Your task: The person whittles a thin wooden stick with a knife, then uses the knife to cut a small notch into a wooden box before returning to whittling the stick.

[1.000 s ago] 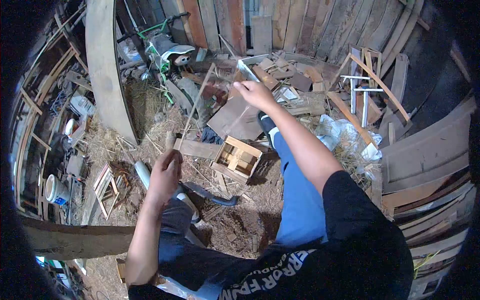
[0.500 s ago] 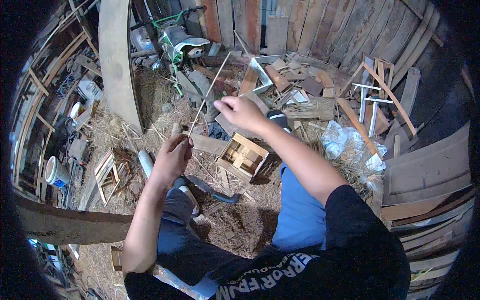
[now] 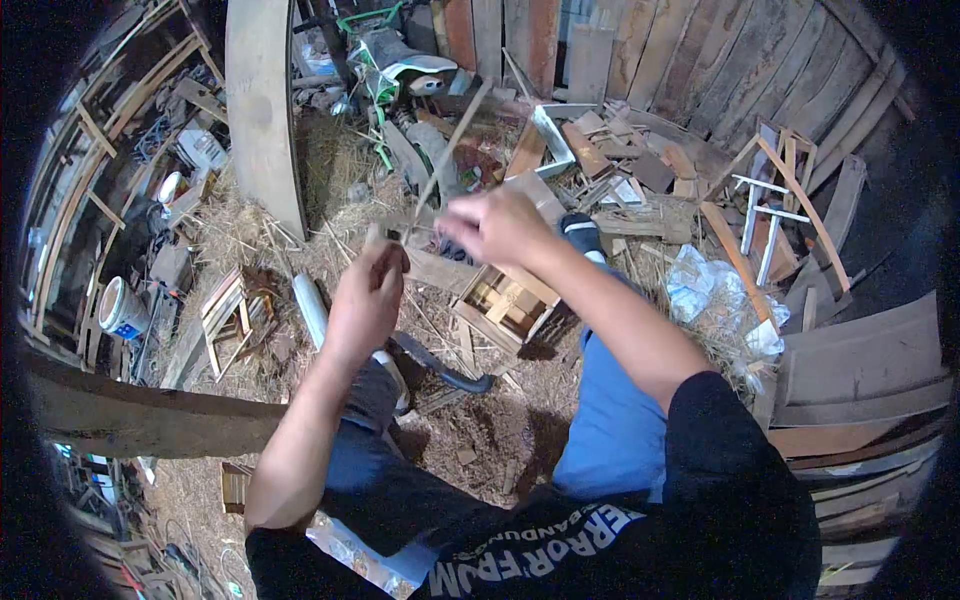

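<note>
The stick (image 3: 452, 140) is thin pale wood, dry and matt. Little crate (image 3: 510, 300) is raw unpainted wood too, kinda rough at the edges. Wall planks (image 3: 640, 50) look weathered, dull brown. Floor (image 3: 480, 440) is bare dirt with dry straw. Bucket (image 3: 122, 308) is white plastic, the crumpled bag (image 3: 700, 285) shiny plastic film. Trousers (image 3: 610, 420): blue matt cloth.

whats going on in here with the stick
A seated person works over a straw-strewn floor. The left hand pinches the lower end of a thin stick that slants up and away. The right hand is close beside it, blurred, so its grip is unclear. A small wooden crate sits below the hands.
</note>
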The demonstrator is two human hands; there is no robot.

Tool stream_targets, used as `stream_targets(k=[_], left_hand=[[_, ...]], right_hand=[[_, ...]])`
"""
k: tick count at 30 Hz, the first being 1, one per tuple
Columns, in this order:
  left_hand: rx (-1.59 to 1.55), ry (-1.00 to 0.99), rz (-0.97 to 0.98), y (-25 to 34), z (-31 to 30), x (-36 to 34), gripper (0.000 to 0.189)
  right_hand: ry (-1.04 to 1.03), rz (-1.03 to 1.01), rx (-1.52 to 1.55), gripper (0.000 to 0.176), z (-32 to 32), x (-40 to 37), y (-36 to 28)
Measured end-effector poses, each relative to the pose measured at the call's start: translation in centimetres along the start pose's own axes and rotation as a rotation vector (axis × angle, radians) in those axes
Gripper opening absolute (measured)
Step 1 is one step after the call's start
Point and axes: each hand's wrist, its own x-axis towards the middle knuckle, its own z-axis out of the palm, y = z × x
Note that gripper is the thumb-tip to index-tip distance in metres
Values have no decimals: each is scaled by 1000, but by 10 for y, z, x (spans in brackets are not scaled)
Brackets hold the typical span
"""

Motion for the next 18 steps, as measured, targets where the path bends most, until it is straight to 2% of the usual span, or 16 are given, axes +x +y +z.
stream_targets(k=[3, 4, 6, 7, 8, 10, 11, 14, 16, 17, 18], left_hand=[[143, 5, 27, -4, -5, 12, 18], [124, 15, 33, 0, -4, 9, 18], [92, 24, 39, 5, -1, -3, 17], [68, 27, 182, -7, 3, 4, 16], [64, 4, 96, -18, 2, 3, 16], [60, -32, -56, 0, -2, 4, 15], [53, -21, 29, -4, 0, 4, 14], [-46, -33, 39, -1, 2, -4, 14], [-64, -100, -108, 17, -2, -9, 15], [-97, -114, -186, 22, -3, -9, 16], [-128, -126, -259, 25, -4, -6, 16]], right_hand=[[32, 151, 16, 45, -2, 8, -4], [100, 14, 20, 46, 6, 8, -9], [70, -67, -58, 48, 6, -6, -17], [14, 67, -30, 46, 2, 0, -7], [-45, 205, -2, 44, -5, 10, 7], [22, 151, -35, 38, -5, 11, 22], [33, 128, -30, 37, 2, 7, 21], [33, -38, -64, 40, -4, -9, -3], [-73, 315, 6, 41, -20, 6, 19], [61, 189, -56, 45, -15, 8, 40], [10, 203, -47, 47, -13, 5, 37]])
